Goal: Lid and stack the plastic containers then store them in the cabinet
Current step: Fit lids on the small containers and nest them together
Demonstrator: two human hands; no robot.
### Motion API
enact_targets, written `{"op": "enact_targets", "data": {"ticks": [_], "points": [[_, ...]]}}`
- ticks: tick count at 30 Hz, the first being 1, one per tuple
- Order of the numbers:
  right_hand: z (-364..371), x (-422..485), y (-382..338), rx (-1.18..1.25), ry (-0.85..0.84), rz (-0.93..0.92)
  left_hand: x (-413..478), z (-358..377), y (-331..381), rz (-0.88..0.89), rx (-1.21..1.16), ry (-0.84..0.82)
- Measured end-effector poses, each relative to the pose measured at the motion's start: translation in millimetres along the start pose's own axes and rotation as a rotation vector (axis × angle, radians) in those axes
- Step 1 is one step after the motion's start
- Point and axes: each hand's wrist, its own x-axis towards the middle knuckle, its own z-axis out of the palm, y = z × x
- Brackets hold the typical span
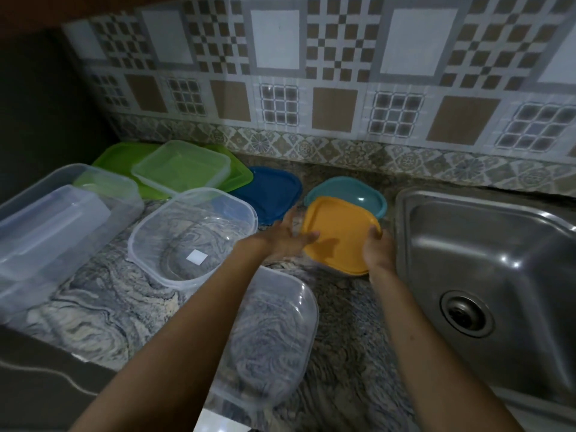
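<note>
Head view: left hand (285, 236) and right hand (378, 249) clasp opposite edges of rounded-square orange plastic lid (338, 233); teal lid (352, 194) at 12 o'clock.

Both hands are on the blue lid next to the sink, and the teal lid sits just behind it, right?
Not quite. The head view shows the left hand and right hand on the orange lid, not the blue lid, which lies untouched further left. The teal lid does sit just behind, beside the sink.

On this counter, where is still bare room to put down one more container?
Bare counter lies between the near clear container and the sink. A smaller patch lies near the front edge, below the round clear container. The back left is crowded with green lids and tubs.
</note>
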Motion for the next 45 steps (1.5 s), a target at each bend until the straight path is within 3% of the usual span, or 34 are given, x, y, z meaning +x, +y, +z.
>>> {"op": "enact_targets", "data": {"ticks": [5,7,12,20,25,32,36,41,45], "points": [[-28.8,-0.2,-8.2,0.066,0.103,0.049,-32.7,-24.1,1.8,0.012,0.447,-0.291],[-36.7,0.5,-13.6,0.105,0.101,0.05,-35.6,-19.6,-1.2,0.042,0.486,-0.3],[-52.4,-1.2,-27.4,0.118,0.109,-0.013,-28.6,-8.2,-8.1,0.084,0.259,-0.083],[-68.5,1.4,-36.0,0.159,0.172,-0.232,-16.9,6.3,-6.6,-0.043,-0.08,0.261],[-52.8,-14.3,-30.6,-0.035,0.043,-0.341,-6.4,14.2,-7.8,-0.095,-0.208,0.347],[-7.5,-33.2,-11.9,-0.228,0.088,-0.338,12.4,20.6,-7.4,-0.146,-0.419,0.399],[-2.0,-15.3,1.3,-0.325,0.065,-0.446,21.5,29.1,-3.7,-0.102,-0.519,0.441],[-8.5,41.2,-1.7,-0.052,0.019,-0.184,29.6,34.8,-3.9,-0.022,-0.416,0.474],[-2.9,95.8,-5.4,-0.282,-0.043,-0.053,37.3,36.7,-9.1,0.005,-0.382,0.477]]}}
